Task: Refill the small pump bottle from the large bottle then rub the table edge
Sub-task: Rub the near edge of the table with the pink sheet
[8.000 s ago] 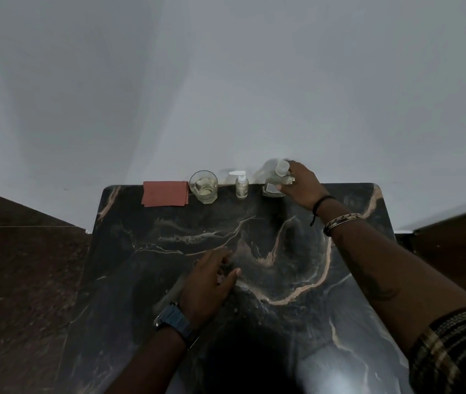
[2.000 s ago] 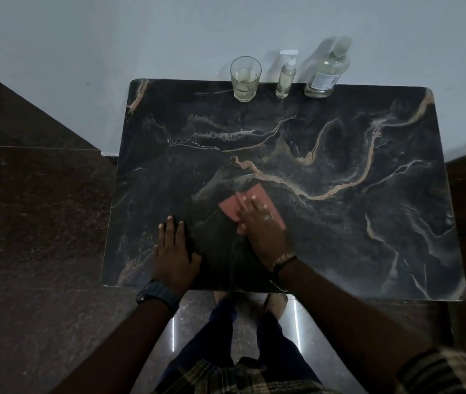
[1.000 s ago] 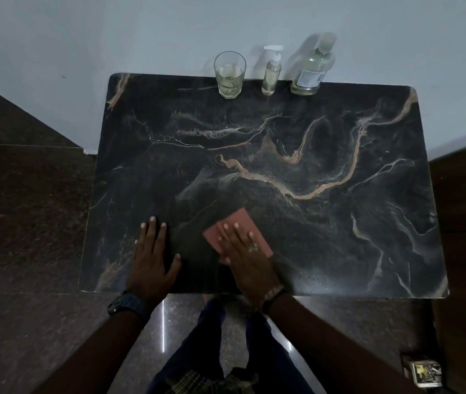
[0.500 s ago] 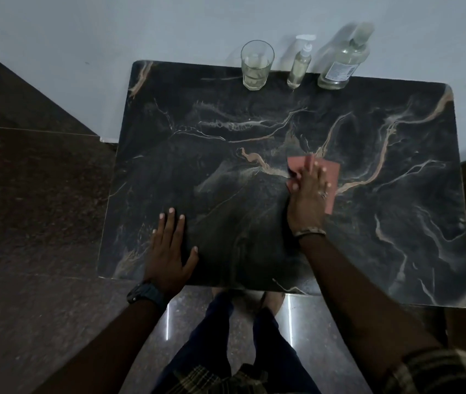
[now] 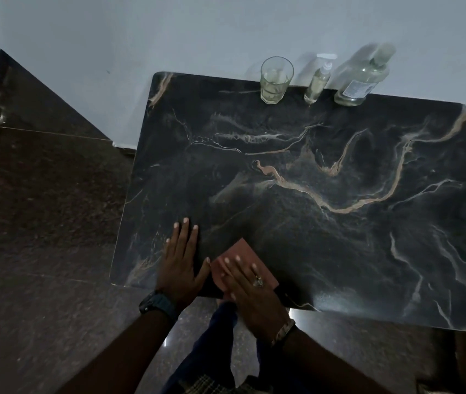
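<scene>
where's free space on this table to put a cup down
Free: the middle and right of the table, between the glass, small pump bottle and large bottle in back and the near edge. Crowded: near-left, where both hands and the cloth lie.

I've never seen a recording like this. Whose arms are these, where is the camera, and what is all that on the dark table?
There is no machine here: a person wears a camera on the head, looking down at their own two hands.

The left hand, with a watch on its wrist, lies flat on the dark marble table near its front edge. The right hand, with a ring, presses a reddish cloth against the tabletop with straight fingers, also close to the front edge. Neither hand has a grip around anything.

At the far edge, by the wall, stand three things in a row: a drinking glass with a little pale liquid, a small pump bottle and a large clear bottle with a label. Below the table you see the person's legs and the dark floor.
</scene>
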